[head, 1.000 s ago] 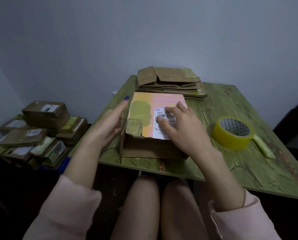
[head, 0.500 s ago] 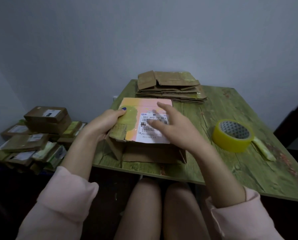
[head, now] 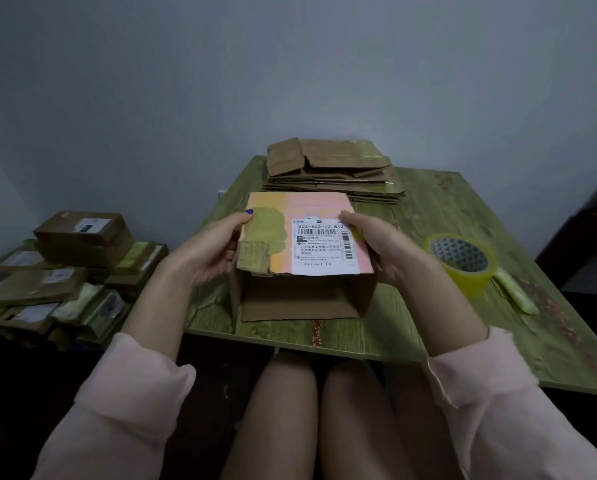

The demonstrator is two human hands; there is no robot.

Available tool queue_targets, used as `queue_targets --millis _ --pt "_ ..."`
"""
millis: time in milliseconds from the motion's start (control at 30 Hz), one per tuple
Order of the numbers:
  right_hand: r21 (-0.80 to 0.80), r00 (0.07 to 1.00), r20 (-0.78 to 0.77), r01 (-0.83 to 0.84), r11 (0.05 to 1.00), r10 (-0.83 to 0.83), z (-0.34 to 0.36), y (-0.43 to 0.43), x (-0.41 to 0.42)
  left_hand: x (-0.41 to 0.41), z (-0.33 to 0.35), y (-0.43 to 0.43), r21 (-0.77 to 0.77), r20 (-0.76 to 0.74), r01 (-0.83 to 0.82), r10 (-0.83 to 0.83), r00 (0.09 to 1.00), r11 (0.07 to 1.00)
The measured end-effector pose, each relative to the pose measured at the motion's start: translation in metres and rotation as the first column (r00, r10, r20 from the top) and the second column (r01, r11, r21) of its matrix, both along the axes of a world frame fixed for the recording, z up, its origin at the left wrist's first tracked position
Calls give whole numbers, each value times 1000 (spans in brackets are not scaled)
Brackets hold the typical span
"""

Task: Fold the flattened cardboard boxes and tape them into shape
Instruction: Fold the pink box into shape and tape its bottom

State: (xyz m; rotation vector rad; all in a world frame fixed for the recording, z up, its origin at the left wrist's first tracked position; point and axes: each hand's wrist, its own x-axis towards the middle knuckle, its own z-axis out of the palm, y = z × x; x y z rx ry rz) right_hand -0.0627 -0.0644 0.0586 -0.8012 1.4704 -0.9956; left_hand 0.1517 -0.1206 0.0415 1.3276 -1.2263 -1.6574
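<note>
While our left hand (head: 210,252) and right hand (head: 380,247) clasp opposite sides of the pink-topped box (head: 304,251) at the near edge of the tabletop (head: 428,323), we judge it light, empty (its front gapes) and crushable, best held by its stiffer corners.

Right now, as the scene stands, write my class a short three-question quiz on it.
1. True or false: the yellow roll of tape lies on the green wooden table, touched by neither hand.
2. What grips the pink-topped cardboard box? A. left hand alone B. right hand alone C. both hands
3. Fill in: the stack of flattened brown cardboard boxes lies at the table's ____ edge.
Key: 1 true; 2 C; 3 far.
</note>
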Motion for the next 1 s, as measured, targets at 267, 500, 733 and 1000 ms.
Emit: queue_targets --millis 267,500,733,1000 --pt "-93 999 -23 33 995 -35 -14 -10 22 -6 -3 3 -4 -103 -88 87 991 996" --pt "-172 993 57 109 979 -100 -19 -4 18 -14 -2 16 9 -182 -101 101 978 995" --pt "-375 975 183 191 907 -129 -46 36 -17 7 -40 52 -141 -375 -303 232 897 943" --pt "-517 990 140 78 853 -5 -69 61 -13 -11 -61 89 -670 361 63 251 898 739"
